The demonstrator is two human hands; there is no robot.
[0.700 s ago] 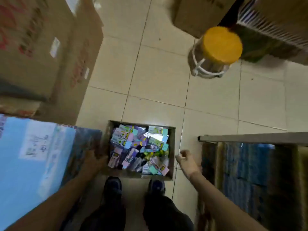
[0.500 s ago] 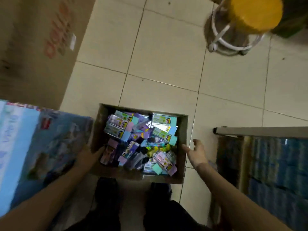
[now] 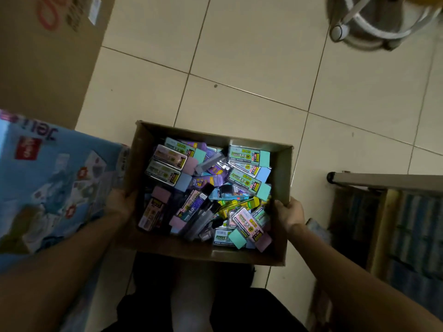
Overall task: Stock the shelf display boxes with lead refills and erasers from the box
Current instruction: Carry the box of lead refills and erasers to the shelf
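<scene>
Open cardboard box, viewed from above, heaped with sleeved erasers and lead refill tubes; it sits above the tiled floor, just ahead of the person's legs; the left hand grips its left wall, thumb at the rim; the right hand grips its right wall, fingers curled round the edge. Left: blue printed carton, touching the box; brown carton beyond. Right: shelf rack. Top right: white wheeled frame.

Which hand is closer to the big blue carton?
Left. The left hand grips the box beside the blue carton; the right hand grips its opposite wall, farther away.
</scene>
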